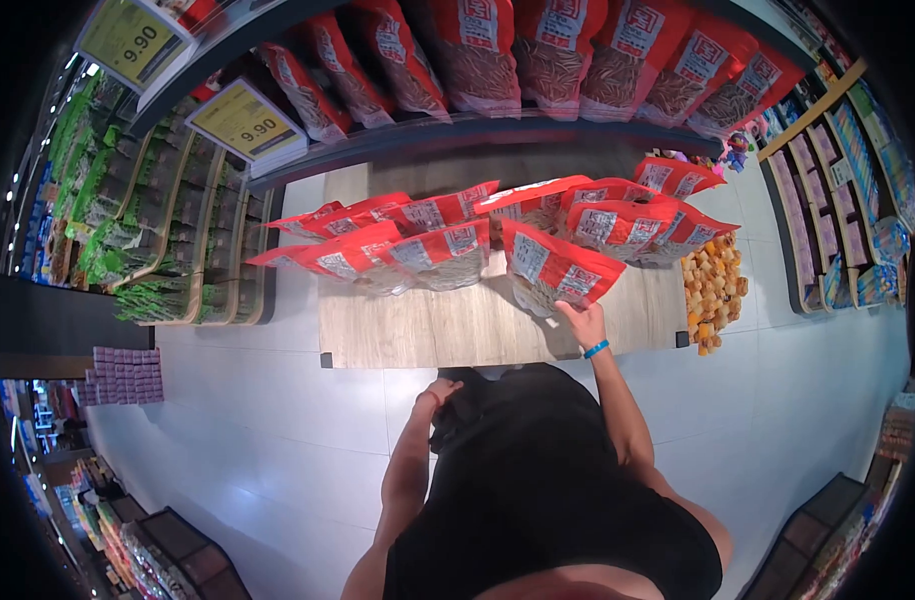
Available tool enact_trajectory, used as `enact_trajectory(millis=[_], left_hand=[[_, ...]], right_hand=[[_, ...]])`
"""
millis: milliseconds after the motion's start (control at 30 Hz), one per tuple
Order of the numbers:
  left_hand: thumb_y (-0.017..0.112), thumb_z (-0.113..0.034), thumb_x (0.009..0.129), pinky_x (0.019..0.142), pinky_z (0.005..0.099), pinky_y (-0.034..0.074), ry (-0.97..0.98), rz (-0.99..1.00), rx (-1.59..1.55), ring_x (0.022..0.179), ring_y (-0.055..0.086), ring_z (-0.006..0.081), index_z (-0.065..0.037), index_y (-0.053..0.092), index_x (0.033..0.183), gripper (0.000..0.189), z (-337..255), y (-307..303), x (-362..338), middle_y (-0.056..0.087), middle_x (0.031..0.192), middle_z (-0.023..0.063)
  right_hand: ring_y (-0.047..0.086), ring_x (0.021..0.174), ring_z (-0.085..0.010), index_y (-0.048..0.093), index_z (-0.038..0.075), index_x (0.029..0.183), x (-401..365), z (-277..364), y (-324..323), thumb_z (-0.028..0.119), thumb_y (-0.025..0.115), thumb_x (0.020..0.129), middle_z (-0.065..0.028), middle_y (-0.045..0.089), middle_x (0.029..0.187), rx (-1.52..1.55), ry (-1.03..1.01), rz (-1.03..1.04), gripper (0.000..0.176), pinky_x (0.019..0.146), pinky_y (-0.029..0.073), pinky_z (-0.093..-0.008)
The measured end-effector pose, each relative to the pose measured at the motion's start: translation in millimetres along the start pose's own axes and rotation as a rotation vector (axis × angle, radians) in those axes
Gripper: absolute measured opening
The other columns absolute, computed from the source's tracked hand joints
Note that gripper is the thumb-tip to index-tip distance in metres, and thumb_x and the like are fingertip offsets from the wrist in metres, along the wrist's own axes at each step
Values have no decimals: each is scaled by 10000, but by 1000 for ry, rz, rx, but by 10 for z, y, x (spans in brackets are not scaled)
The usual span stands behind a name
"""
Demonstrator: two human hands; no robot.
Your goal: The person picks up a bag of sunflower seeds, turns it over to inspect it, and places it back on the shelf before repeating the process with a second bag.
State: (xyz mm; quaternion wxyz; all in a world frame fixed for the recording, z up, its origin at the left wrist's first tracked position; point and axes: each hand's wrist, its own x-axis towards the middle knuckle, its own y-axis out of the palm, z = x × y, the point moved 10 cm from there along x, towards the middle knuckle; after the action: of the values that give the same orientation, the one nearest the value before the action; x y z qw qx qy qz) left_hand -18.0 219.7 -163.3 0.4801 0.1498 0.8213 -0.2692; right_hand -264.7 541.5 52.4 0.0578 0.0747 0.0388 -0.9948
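Note:
My right hand (583,328), with a blue band at its wrist, pinches the lower corner of a red-topped bag of seeds (558,265). This bag stands tilted at the front of a wood-topped display table (418,335). Behind it and to its left, several similar red bags (438,255) stand upright in rows on the table. My left hand (442,390) hangs low by the black clothing, just short of the table's front edge. Its fingers are loosely bent and partly apart, and I see nothing held in them.
Above the table, a dark shelf (368,148) carries a row of red seed bags (563,60) and yellow price tags (246,120). Green packets (128,205) fill racks at left. Yellow-brown items (713,290) are piled right of the table; another shelf unit (828,200) stands farther right.

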Motion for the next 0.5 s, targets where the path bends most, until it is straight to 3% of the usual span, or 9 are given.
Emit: enact_trajectory(millis=[133,200,267,367,467,500], left_hand=[[609,-322,923,904,327,479,227,-114,-78,1004,651,255,-13,668,1122,372,-425,-136,-405,690,1075,168],[633,-185,909,928,308,470,502,-165,-68,1055,634,240,-17,647,1155,299,-741,-242,-681,679,1119,156],[628,-138,908,939,301,463,531,-149,-164,1080,621,224,-8,626,1178,300,-1243,-471,-1252,669,1142,145],[613,-120,927,997,298,428,674,-81,-616,1158,572,182,12,562,1258,360,-1753,-719,-1642,638,1193,111],[635,-146,921,1050,330,390,764,-106,-702,1196,538,190,20,454,1356,499,-2371,-1136,-2321,585,1264,98],[603,-54,900,1055,332,382,900,-132,-799,1226,511,194,15,401,1390,534,-2569,-1282,-2576,542,1320,107]], right_hand=[[627,843,-118,691,-37,1011,-272,225,-217,142,750,810,-54,713,957,-105,1,-6,276,797,486,-283],[629,827,-124,685,-43,974,-379,414,-328,107,741,810,-37,704,930,-115,-62,5,229,784,487,-284],[626,811,-121,681,-37,945,-487,736,-358,103,742,808,-34,693,899,-90,-71,32,205,765,489,-283],[615,776,-110,669,-22,884,-552,1200,-300,111,747,806,-28,669,843,60,-66,80,172,720,490,-277],[597,733,-90,652,-4,837,-447,1335,-140,154,751,815,-26,650,808,207,-59,165,187,666,482,-254],[594,731,-88,651,-3,849,-415,1395,46,162,746,820,-22,651,811,231,-37,295,193,666,482,-253]])
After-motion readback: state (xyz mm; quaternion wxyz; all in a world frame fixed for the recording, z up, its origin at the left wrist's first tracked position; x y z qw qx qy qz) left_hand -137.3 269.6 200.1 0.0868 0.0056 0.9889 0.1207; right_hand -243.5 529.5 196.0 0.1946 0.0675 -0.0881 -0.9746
